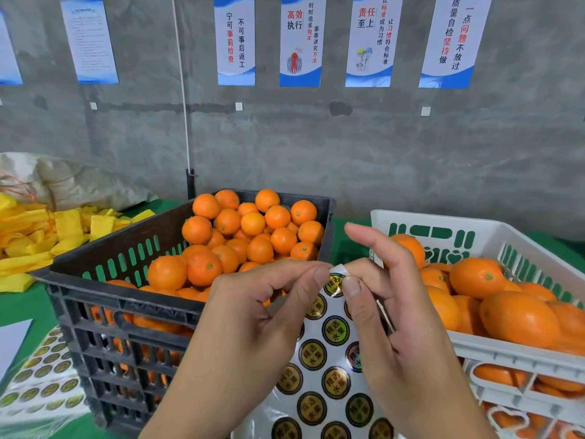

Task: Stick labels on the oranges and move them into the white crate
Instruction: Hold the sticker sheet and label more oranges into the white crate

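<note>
Orange fruit already half fills our white crate [411,221], yet the black crate [126,289] remains heaped. Our left hand [253,315] and right hand [389,299] both pinch the sticker sheet [329,369], peeling its top label [334,285].

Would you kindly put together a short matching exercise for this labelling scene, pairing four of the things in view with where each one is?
Things:
1. black crate
2. white crate
3. sticker sheet
4. yellow foam pieces

Places:
A. on the right, holding oranges
B. far left, heaped on the green table
C. left of centre, heaped with oranges
D. held between both hands

Pairs: 1-C, 2-A, 3-D, 4-B. The left hand and right hand pinch the sheet's top edge.
</note>
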